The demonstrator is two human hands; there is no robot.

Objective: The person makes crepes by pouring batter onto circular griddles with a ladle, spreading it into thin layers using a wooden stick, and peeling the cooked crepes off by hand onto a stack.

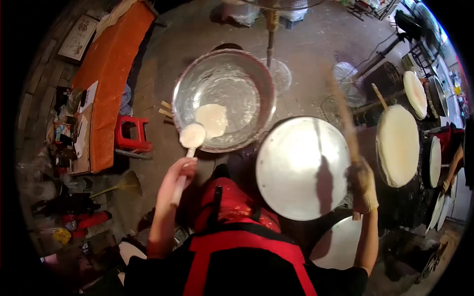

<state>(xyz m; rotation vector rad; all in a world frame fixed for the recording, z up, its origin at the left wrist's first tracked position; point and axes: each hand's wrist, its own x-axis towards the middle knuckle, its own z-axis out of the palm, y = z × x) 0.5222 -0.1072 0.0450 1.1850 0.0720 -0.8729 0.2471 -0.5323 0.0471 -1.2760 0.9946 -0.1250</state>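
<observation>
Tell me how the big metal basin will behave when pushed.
The basin should stay stiff, since its shiny wall looks like metal. It may feel light for its size, with only a small pool of batter inside. That batter could slide or slosh, as the floor of it looks wet.

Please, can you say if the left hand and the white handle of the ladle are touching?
Touching. The head view shows the left hand wrapped around the white handle of the ladle.
</observation>
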